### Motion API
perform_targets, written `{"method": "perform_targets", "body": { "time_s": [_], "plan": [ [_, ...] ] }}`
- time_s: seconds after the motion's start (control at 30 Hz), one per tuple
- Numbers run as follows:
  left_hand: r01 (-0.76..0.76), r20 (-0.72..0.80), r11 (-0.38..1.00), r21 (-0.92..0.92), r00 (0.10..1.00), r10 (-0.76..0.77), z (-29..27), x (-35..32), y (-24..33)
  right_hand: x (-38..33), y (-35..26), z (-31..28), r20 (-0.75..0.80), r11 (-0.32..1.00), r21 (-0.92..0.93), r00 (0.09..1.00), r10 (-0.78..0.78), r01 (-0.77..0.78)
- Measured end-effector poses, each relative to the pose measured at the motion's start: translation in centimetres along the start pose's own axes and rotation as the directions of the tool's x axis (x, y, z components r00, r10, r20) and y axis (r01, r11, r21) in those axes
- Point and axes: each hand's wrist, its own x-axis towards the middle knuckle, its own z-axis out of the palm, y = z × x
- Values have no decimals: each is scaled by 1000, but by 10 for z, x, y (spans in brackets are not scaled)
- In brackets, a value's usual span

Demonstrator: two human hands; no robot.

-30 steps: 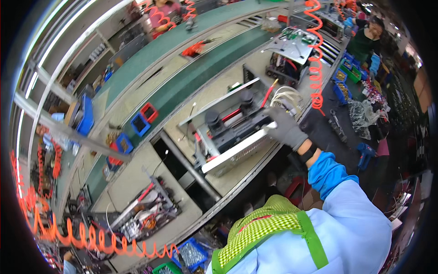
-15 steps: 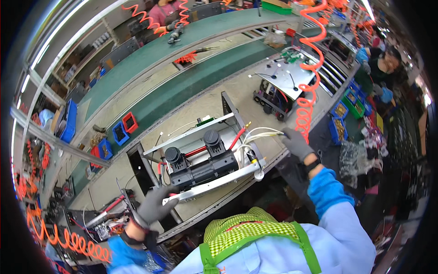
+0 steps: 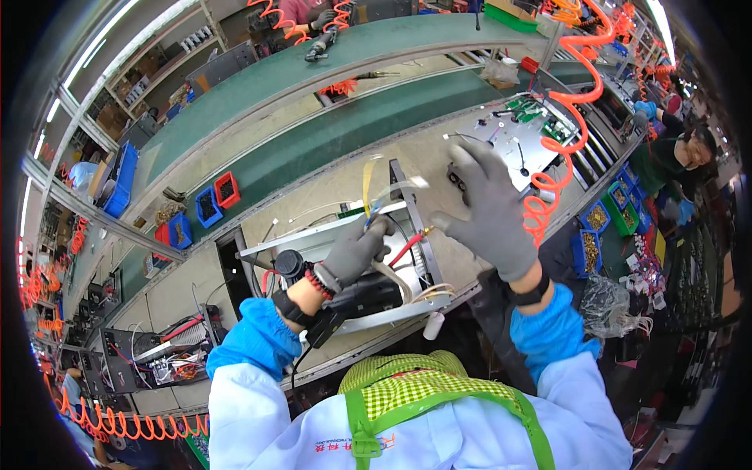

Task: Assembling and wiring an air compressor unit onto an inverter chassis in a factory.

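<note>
Chassis (image 3: 317, 243) slanting lengthwise toward upper right, left hand (image 3: 355, 252) pinching blurred strip (image 3: 367, 186), right hand (image 3: 495, 219) spread

Black pump (image 3: 368, 296): partly hidden by the left hand (image 3: 354, 254), near the worktop's (image 3: 415, 153) front edge.
Yellow strip (image 3: 367, 185): blurred, seemingly pinched.

The unit (image 3: 371, 296) lies on the bench (image 3: 448, 249), with the left hand (image 3: 352, 254) above it and the right hand (image 3: 493, 219) to its right. Left of it lies another assembly (image 3: 176, 350). Behind the unit runs the conveyor belt (image 3: 313, 160), two bins (image 3: 208, 206) side by side toward its left. Behind the right hand lies a panel (image 3: 513, 145); farther right stand parts trays (image 3: 595, 219), a plastic bag (image 3: 605, 304) in front of them.
</note>
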Motion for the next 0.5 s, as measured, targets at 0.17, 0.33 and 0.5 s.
{"method": "perform_targets", "body": {
  "time_s": [0.17, 0.33, 0.5],
  "plan": [
    [32, -55, 987, 160, 998, -23, 1, -1, 0, -24, -4, 88, 703, 53, 655, 633, 324, -754],
    [-89, -21, 766, 637, 991, 133, -13, 10, -5, 7, -22, 138, 522, -33, 800, 668, 530, -599],
    [-222, 378, 749, 624, 925, -41, -68, 20, 1, -7, -12, 149, 506, 222, 616, 596, 624, -756]
  ]
}}
